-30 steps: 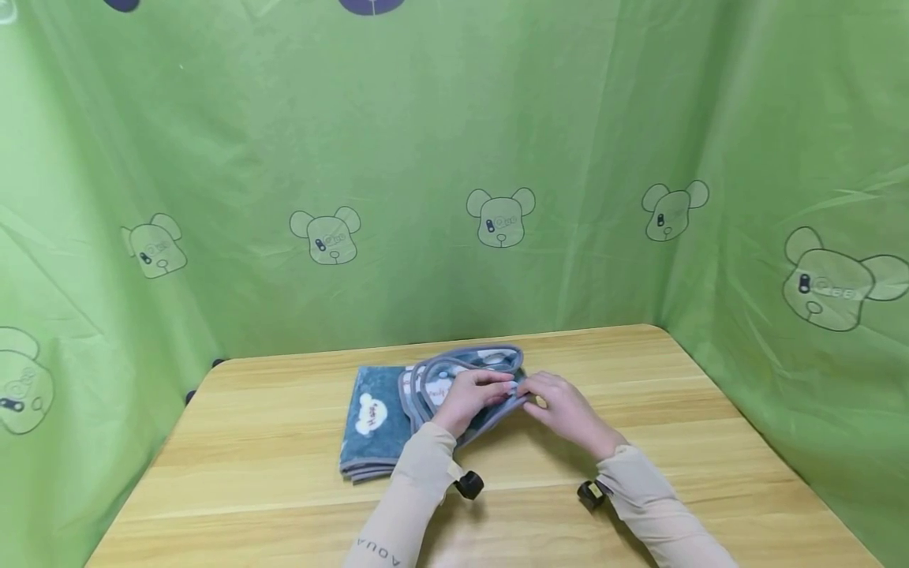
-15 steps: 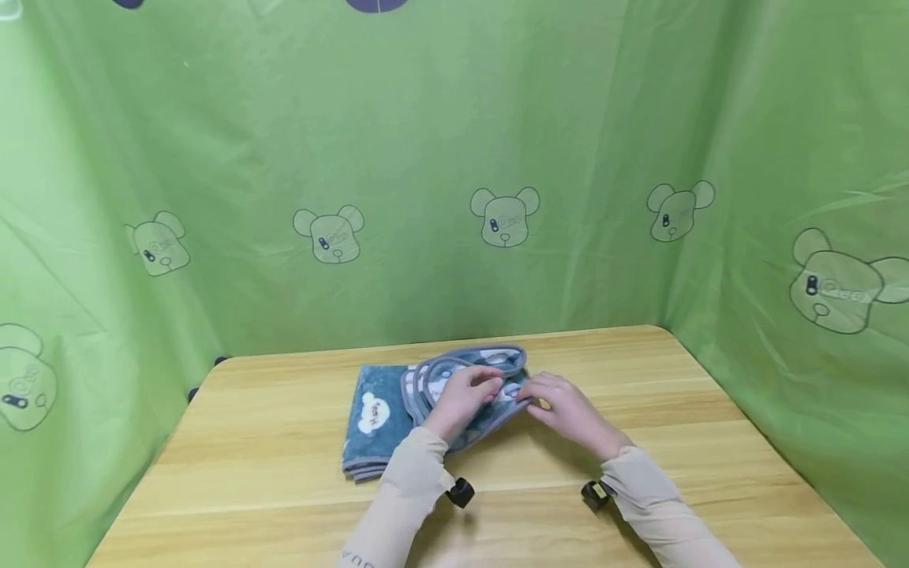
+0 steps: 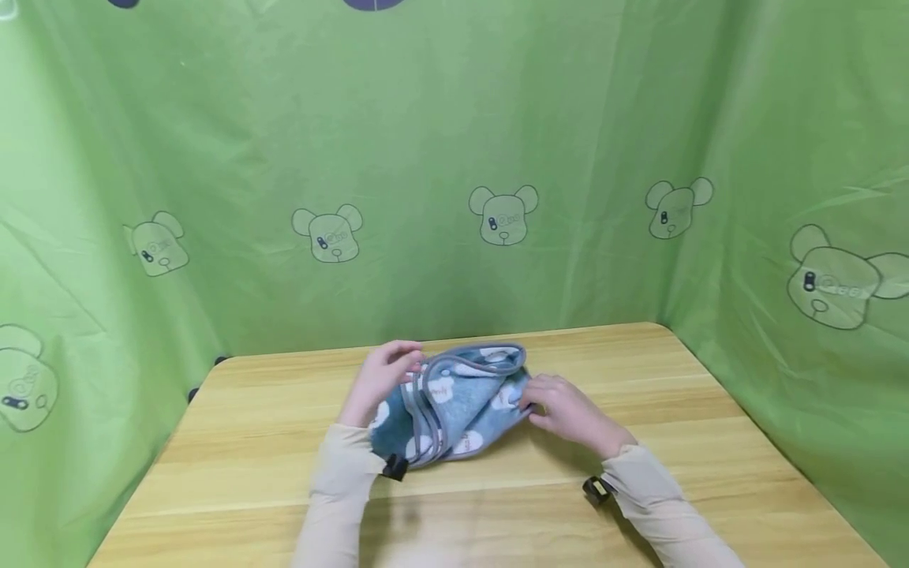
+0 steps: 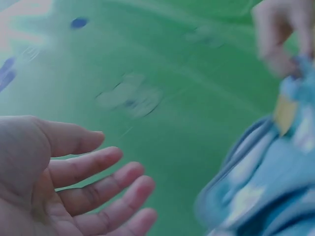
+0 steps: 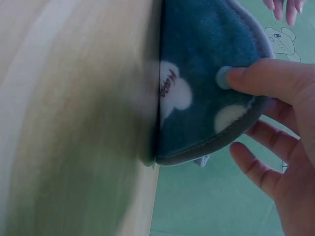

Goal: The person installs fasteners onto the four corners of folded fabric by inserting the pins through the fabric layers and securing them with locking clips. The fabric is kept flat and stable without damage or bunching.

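Observation:
A teal fleece blanket (image 3: 461,402) with grey binding and white bear-shaped patches lies folded on the table, its right side loosely bunched. My right hand (image 3: 571,414) pinches its right edge between thumb and fingers. In the right wrist view, the thumb (image 5: 261,78) presses on a round pale-blue snap button (image 5: 224,77) near the binding. Over the blanket's left part is my left hand (image 3: 379,379), holding nothing. In the left wrist view its fingers (image 4: 103,189) are spread and relaxed, apart from the blanket (image 4: 275,182). The blanket's far-left end is partly hidden behind the left forearm.
The wooden table (image 3: 234,442) extends around the blanket on all sides. A green curtain (image 3: 412,292) with bear-head outlines stands behind the table and along both its sides. A black wrist camera (image 3: 596,491) juts from below the right wrist.
My left hand has let go of the blanket's right part and moved left, over its left end. The right hand keeps its pinch in about the same place.

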`<state>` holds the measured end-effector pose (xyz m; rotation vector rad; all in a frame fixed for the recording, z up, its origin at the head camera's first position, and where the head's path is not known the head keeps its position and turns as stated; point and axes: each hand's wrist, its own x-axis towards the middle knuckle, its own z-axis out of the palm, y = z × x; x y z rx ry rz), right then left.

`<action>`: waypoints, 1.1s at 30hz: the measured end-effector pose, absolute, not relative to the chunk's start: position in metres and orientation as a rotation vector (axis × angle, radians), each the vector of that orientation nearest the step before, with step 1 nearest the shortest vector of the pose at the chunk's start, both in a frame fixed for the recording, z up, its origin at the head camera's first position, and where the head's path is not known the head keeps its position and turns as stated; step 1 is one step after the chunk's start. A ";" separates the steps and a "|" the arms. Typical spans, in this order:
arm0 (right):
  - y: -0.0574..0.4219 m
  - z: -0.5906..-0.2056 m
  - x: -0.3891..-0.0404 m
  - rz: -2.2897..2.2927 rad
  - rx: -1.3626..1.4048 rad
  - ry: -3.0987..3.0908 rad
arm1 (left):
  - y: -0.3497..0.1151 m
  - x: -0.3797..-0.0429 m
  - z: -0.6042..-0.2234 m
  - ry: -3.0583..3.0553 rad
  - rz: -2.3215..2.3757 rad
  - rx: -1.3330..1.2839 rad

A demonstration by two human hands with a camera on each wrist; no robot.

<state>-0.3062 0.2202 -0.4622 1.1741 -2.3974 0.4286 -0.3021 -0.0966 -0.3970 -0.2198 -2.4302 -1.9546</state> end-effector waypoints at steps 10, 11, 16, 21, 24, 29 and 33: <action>0.224 -0.467 -0.305 0.303 1.145 -2.577 | -0.169 -0.305 -0.407 -2.462 -1.943 0.077; 0.224 -0.467 -0.305 0.294 1.142 -2.595 | -0.173 -0.306 -0.409 -2.473 -1.935 0.096; 0.225 -0.469 -0.304 0.288 1.127 -2.682 | -0.185 -0.307 -0.427 -2.585 -1.810 0.215; 0.226 -0.468 -0.304 0.320 1.122 -2.800 | -0.188 -0.312 -0.448 -2.737 -1.653 0.310; 0.228 -0.462 -0.302 0.400 1.131 -2.892 | -0.189 -0.314 -0.458 -2.770 -1.676 0.371; 0.230 -0.448 -0.293 0.569 1.110 -3.063 | -0.189 -0.314 -0.464 -2.753 -1.786 0.438; 0.232 -0.443 -0.288 0.582 1.071 -3.149 | -0.190 -0.315 -0.465 -2.755 -1.815 0.424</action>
